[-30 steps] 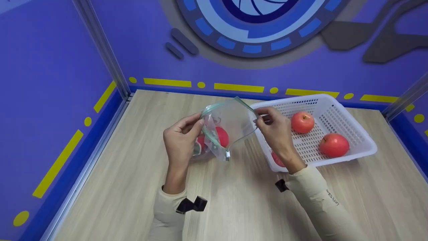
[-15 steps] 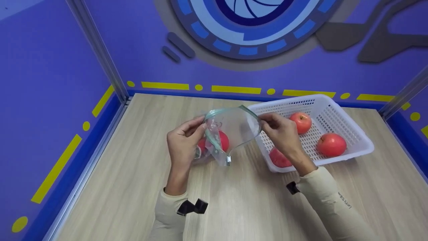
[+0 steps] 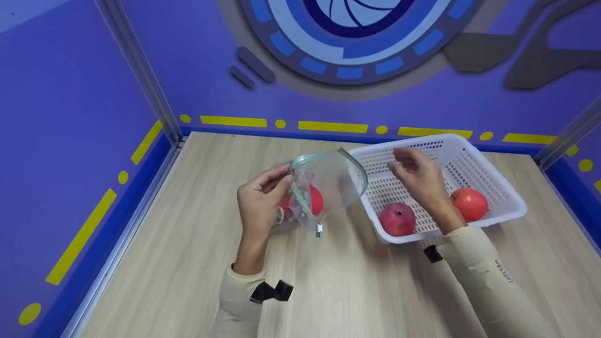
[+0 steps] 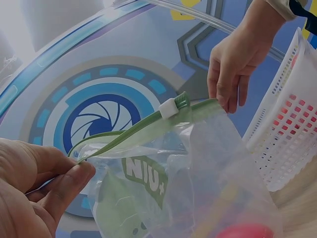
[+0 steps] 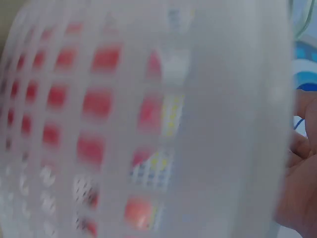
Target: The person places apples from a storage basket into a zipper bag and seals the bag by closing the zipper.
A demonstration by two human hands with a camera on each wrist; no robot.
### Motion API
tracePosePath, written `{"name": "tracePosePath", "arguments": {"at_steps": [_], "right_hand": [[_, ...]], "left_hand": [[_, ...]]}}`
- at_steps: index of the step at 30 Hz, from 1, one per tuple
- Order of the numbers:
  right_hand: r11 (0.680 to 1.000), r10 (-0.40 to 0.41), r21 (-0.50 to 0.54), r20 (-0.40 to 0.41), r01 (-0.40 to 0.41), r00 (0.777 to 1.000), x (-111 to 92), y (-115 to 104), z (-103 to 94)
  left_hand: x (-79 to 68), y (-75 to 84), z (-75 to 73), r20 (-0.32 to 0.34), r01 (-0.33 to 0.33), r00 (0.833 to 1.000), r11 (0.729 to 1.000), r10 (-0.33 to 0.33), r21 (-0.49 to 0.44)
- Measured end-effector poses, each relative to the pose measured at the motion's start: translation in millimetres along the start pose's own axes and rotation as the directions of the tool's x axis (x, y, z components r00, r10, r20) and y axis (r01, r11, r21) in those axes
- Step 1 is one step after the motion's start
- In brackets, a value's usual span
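In the head view, my left hand [image 3: 260, 197] pinches the green-edged mouth of a clear slider zip bag [image 3: 335, 180] between thumb and fingers. Red fruit [image 3: 315, 201] shows through the bag's plastic. The bag's mouth gapes, and its white slider [image 4: 169, 108] sits on the green strip in the left wrist view. My right hand [image 3: 422, 180] is over the white basket [image 3: 504, 197], thumb and fingers apart, right at a red apple it mostly hides. Another apple [image 3: 470, 204] lies at the basket's right, and a darker red round fruit [image 3: 397, 219] near its front left corner.
The slotted basket stands on a wood-grain table [image 3: 328, 291], to the right of the bag. A blue printed wall [image 3: 281, 101] closes off the back, and another blue panel [image 3: 70, 141] rises on the left.
My right hand has let go of the bag's edge and moved right, over the basket, uncovering the darker fruit. My left hand keeps its pinch on the bag, nearly in place.
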State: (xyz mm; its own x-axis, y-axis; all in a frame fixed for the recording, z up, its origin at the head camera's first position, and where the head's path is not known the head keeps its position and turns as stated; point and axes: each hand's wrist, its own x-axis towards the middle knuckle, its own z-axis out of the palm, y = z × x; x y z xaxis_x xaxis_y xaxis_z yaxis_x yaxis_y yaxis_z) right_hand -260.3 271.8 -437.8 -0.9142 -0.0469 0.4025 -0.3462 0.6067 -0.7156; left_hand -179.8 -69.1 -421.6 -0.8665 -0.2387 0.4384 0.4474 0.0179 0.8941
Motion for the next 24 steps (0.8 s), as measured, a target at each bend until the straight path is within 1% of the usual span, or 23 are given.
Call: {"name": "tracePosePath", "arguments": {"at_steps": [8, 15, 21, 24], "right_hand": [[0.989, 0.128, -0.078, -0.008, -0.128, 0.992, 0, 24, -11.4], [0.974, 0.176, -0.138, -0.036, -0.180, 0.984, 3, 46, -20.8], [0.949, 0.267, -0.173, -0.008, -0.264, 0.964, 5, 66, -29.0], [0.938, 0.293, -0.195, 0.010, -0.286, 0.956, 7, 74, -32.8]], "left_hand": [[-0.6, -0.1, 0.1, 0.001, 0.003, 1.000, 1.000, -0.003, 0.002], [-1.7, 0.0, 0.4, 0.006, 0.018, 1.000, 1.000, -0.018, 0.001], [-2.4, -0.8, 1.2, 0.013, 0.023, 1.000, 1.000, -0.023, 0.007], [-2.7, -0.5, 1.8, 0.018, 0.023, 1.000, 1.000, -0.023, 0.005]]}}
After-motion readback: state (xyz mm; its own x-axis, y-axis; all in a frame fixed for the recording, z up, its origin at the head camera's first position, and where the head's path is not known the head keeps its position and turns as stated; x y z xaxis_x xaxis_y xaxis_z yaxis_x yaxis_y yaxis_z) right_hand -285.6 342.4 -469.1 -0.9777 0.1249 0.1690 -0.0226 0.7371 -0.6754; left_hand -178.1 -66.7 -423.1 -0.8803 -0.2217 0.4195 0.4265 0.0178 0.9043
